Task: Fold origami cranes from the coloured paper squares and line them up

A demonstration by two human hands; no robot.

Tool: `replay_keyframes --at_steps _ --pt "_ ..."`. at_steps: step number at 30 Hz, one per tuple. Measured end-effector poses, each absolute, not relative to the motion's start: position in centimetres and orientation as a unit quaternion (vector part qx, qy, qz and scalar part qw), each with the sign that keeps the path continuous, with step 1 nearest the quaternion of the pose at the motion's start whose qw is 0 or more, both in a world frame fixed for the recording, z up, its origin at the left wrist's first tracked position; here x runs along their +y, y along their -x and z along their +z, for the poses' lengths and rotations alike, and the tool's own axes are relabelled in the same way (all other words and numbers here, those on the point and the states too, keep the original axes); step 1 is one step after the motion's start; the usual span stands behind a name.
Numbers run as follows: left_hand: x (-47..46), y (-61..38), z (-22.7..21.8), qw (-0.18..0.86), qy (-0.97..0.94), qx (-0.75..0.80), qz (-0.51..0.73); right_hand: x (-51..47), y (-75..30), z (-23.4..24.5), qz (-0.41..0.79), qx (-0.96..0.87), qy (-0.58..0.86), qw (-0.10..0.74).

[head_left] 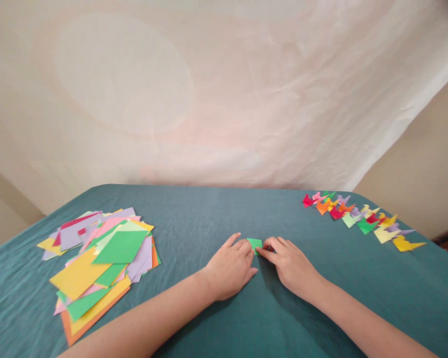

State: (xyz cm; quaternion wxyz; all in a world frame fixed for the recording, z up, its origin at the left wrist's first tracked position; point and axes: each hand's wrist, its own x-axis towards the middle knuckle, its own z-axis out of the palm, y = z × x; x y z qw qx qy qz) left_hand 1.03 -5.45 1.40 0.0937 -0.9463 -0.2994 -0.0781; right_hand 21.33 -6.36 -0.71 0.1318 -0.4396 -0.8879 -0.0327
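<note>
A small folded green paper (254, 243) lies on the teal tablecloth (209, 219) in front of me. My left hand (229, 268) rests palm down just left of it, fingers pressed onto the paper's near left edge. My right hand (289, 266) sits to the right, its fingertips pinched on the paper's right side. Most of the paper is covered by my fingers; only a small green corner shows between the hands.
A loose pile of coloured paper squares (100, 258) lies at the left of the table. A row of several folded paper figures (358, 216) in mixed colours runs along the far right edge. A pale cloth (224, 89) hangs behind the table.
</note>
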Motion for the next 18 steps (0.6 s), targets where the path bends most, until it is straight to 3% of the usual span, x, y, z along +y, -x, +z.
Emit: replay_keyframes --at_steps 18 --pt "-5.5 -1.04 1.14 0.096 0.946 -0.3 -0.079 -6.24 -21.48 -0.83 -0.043 -0.892 0.428 0.137"
